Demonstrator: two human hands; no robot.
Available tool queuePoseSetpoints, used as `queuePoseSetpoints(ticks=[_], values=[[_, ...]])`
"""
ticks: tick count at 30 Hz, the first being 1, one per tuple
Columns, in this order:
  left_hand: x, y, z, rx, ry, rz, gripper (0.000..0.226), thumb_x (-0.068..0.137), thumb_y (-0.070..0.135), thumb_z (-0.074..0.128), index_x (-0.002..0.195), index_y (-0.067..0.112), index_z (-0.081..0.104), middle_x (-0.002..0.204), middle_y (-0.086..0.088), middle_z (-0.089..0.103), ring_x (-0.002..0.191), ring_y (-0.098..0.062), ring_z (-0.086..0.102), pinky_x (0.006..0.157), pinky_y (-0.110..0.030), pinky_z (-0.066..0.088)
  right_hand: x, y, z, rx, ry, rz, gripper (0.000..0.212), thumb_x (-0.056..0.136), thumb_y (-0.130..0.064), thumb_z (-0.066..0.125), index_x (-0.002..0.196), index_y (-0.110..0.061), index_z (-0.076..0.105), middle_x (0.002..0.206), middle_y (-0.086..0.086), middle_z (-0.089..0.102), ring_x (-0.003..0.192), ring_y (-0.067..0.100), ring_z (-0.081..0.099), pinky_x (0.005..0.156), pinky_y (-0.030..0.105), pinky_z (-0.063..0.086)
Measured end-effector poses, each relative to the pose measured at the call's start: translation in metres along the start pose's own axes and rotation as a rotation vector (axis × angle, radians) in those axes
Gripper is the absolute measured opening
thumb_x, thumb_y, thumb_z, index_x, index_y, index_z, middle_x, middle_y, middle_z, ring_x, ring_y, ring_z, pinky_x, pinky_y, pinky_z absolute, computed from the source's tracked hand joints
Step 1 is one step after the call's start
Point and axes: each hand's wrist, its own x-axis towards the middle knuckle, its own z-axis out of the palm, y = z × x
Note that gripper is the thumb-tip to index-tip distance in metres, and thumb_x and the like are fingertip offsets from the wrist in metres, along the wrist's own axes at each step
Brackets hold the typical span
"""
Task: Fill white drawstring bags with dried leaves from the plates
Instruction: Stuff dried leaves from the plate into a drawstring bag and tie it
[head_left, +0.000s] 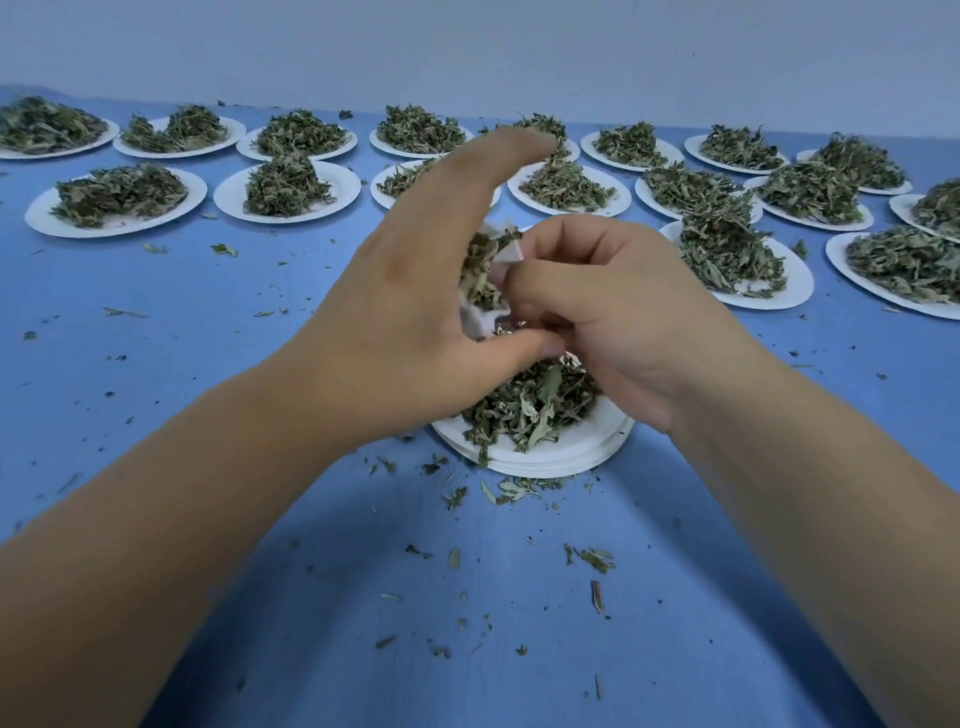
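A small white drawstring bag (480, 318) is held above a stack of white paper plates (561, 457) at the centre of the table. Dried green leaves (530, 400) lie on the top plate, and more leaves (480, 265) show in the bag's open mouth. My left hand (415, 312) grips the bag from the left, thumb under it and index finger stretched up and forward. My right hand (613, 306) is curled, pinching leaves at the bag's mouth from the right. Most of the bag is hidden between the hands.
Several white plates heaped with dried leaves stand in rows across the back of the blue table (156, 415), such as one at the left (117, 200) and one at the right (737, 260). Leaf crumbs (519, 488) are scattered in front of the centre plates.
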Motion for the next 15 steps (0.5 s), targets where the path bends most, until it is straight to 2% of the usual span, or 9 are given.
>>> queuePoseSetpoints(ticks=[2, 3, 5, 7, 9, 12, 15], values=[[-0.003, -0.001, -0.003, -0.110, -0.060, -0.109, 0.095, 0.070, 0.057, 0.080, 0.150, 0.041, 0.031, 0.151, 0.025, 0.037, 0.137, 0.014, 0.032, 0.104, -0.005, 0.029, 0.001, 0.000, -0.002, -0.071, 0.066, -0.037, 0.019, 0.084, -0.004, 0.077, 0.073, -0.015, 0.067, 0.063, 0.000, 0.065, 0.057, 0.010, 0.060, 0.060, 0.025, 0.049], [-0.005, -0.001, -0.004, -0.143, -0.065, -0.160, 0.093, 0.069, 0.065, 0.077, 0.148, 0.047, 0.031, 0.149, 0.029, 0.038, 0.136, 0.016, 0.032, 0.104, -0.010, 0.032, 0.001, 0.000, -0.004, -0.091, 0.094, -0.050, 0.020, 0.083, -0.004, 0.078, 0.072, -0.016, 0.067, 0.064, 0.001, 0.065, 0.058, 0.012, 0.060, 0.060, 0.027, 0.048], [-0.008, -0.002, -0.006, -0.187, -0.034, -0.250, 0.076, 0.073, 0.072, 0.068, 0.141, 0.053, 0.038, 0.142, 0.033, 0.044, 0.133, 0.016, 0.037, 0.106, -0.021, 0.036, 0.002, 0.001, -0.006, -0.101, 0.144, -0.066, 0.023, 0.082, -0.004, 0.080, 0.070, -0.018, 0.066, 0.065, 0.004, 0.064, 0.061, 0.017, 0.058, 0.062, 0.033, 0.046], [-0.009, -0.003, -0.008, -0.207, 0.024, -0.306, 0.050, 0.085, 0.064, 0.059, 0.132, 0.048, 0.052, 0.131, 0.028, 0.056, 0.125, 0.011, 0.049, 0.102, -0.027, 0.044, 0.003, 0.000, -0.006, -0.108, 0.165, -0.076, 0.025, 0.081, -0.004, 0.081, 0.069, -0.019, 0.065, 0.065, 0.004, 0.062, 0.067, 0.021, 0.055, 0.065, 0.037, 0.044], [-0.009, -0.002, -0.010, -0.152, 0.099, -0.325, 0.033, 0.089, 0.054, 0.059, 0.120, 0.043, 0.061, 0.115, 0.025, 0.063, 0.110, 0.004, 0.058, 0.090, -0.026, 0.051, 0.003, 0.001, -0.006, -0.106, 0.154, -0.095, 0.024, 0.079, -0.004, 0.083, 0.070, -0.018, 0.065, 0.064, 0.003, 0.060, 0.066, 0.020, 0.053, 0.065, 0.038, 0.042], [-0.008, 0.002, -0.011, -0.062, 0.162, -0.357, 0.029, 0.085, 0.054, 0.063, 0.111, 0.044, 0.063, 0.100, 0.018, 0.061, 0.085, -0.006, 0.059, 0.075, -0.026, 0.050, 0.001, 0.000, -0.003, -0.145, 0.140, -0.157, 0.019, 0.071, -0.005, 0.081, 0.072, -0.013, 0.065, 0.065, 0.006, 0.060, 0.061, 0.019, 0.053, 0.062, 0.037, 0.042], [-0.008, 0.008, -0.009, -0.067, 0.182, -0.342, 0.024, 0.084, 0.041, 0.067, 0.107, 0.038, 0.063, 0.093, 0.019, 0.061, 0.064, -0.005, 0.056, 0.063, -0.016, 0.042, 0.000, 0.001, -0.001, -0.200, 0.143, -0.211, 0.021, 0.072, 0.000, 0.080, 0.070, -0.013, 0.063, 0.064, 0.008, 0.061, 0.060, 0.018, 0.053, 0.055, 0.029, 0.043]])
